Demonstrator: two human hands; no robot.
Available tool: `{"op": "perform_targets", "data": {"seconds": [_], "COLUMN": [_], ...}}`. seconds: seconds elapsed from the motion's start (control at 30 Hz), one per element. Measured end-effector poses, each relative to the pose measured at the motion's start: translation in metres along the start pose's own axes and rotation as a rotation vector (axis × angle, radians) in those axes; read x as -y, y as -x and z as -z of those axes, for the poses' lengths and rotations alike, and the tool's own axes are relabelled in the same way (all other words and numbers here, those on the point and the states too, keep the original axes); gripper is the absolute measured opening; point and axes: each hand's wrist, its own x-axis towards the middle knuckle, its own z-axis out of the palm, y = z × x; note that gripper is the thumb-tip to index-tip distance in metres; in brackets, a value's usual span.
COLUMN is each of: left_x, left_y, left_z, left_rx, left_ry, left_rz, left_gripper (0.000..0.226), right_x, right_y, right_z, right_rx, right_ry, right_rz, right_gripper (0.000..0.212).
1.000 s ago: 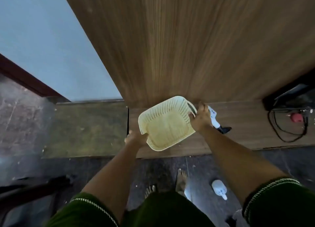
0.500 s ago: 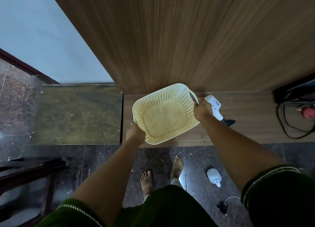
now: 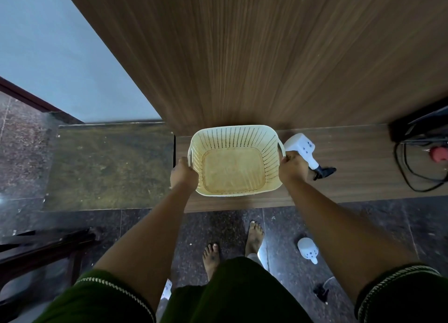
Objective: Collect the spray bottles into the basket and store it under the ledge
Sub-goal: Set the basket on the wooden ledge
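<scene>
A cream perforated basket [image 3: 242,138] rests level on the wooden ledge [image 3: 363,174], nothing inside it. My left hand [image 3: 183,173] grips its left handle and my right hand [image 3: 292,168] grips its right handle. A white spray bottle [image 3: 303,150] with a black trigger lies on its side on the ledge just right of my right hand. A second white spray bottle [image 3: 308,250] lies on the dark floor at the lower right, near my bare feet. Part of a third white bottle [image 3: 166,289] shows by my left leg.
A tall wooden panel [image 3: 266,55] rises behind the ledge. Black cables and a red plug [image 3: 438,154] sit on the ledge's right end. A mossy stone slab [image 3: 109,165] lies left of the ledge. A dark wooden chair [image 3: 43,250] stands at the lower left.
The basket was tilted in the air; now it is level and low on the ledge, both hands still on its handles. The view has shifted closer.
</scene>
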Motion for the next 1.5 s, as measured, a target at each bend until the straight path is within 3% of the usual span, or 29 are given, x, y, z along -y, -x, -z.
{"op": "perform_targets", "data": {"seconds": [0.7, 1.03, 1.13, 1.23, 1.33, 1.5], "left_x": [0.019, 0.020, 0.020, 0.015, -0.008, -0.076], "left_y": [-0.005, 0.003, 0.006, 0.017, 0.033, 0.058], "left_z": [-0.007, -0.006, -0.007, -0.008, -0.013, -0.042], "left_rx": [-0.011, 0.038, 0.048, -0.049, -0.097, 0.044], "left_ry": [-0.002, 0.034, 0.031, -0.098, -0.159, -0.146], "left_rz": [0.004, -0.011, -0.033, -0.186, -0.440, -0.701], "left_gripper": [0.029, 0.035, 0.053, 0.072, 0.070, 0.059], "right_x": [-0.009, -0.015, -0.017, -0.025, -0.043, -0.075], "right_y": [0.025, 0.023, 0.021, 0.020, 0.021, 0.001], "right_z": [-0.010, -0.009, -0.006, 0.006, 0.019, 0.039], "right_rx": [-0.031, 0.055, 0.007, -0.044, -0.078, -0.118], "right_ry": [-0.054, -0.122, -0.232, -0.290, -0.231, -0.185], "right_rz": [0.041, 0.029, 0.017, -0.058, -0.084, -0.149], "right_gripper": [0.028, 0.034, 0.048, 0.045, 0.042, 0.040]}}
